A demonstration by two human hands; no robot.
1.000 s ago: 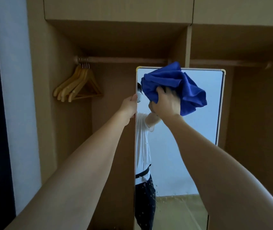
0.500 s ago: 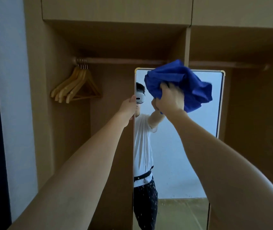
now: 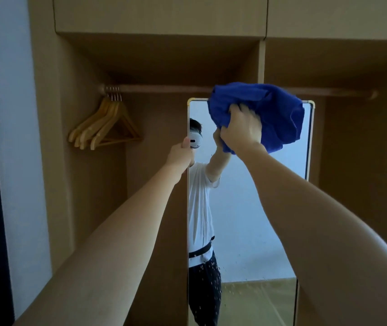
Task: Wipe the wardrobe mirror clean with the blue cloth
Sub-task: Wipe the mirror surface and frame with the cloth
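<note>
- The right hand is raised high against the glass, its fingers curled into a bunched blue cloth and gripping a fold of it.
- The cloth bulges above and to the right of those fingers, covers the upper right part of the mirror and rises just over the mirror's top edge.
- A flap of the cloth hangs down on the right of the fingers, near the mirror's right frame.
- The left hand grips the mirror's left edge, fingers wrapped round the frame and the thumb on the front side; it sits lower than the right hand and to its left.
- The mirror stands upright inside an open wooden wardrobe, with a thin light-coloured frame.
- Below the right-hand fingers the glass reflects a person in a white top and dark trousers; small specks show on the lower glass.
- Far left of the left-hand fingers, wooden hangers hang bunched on a rail that runs behind the top of the mirror.
</note>
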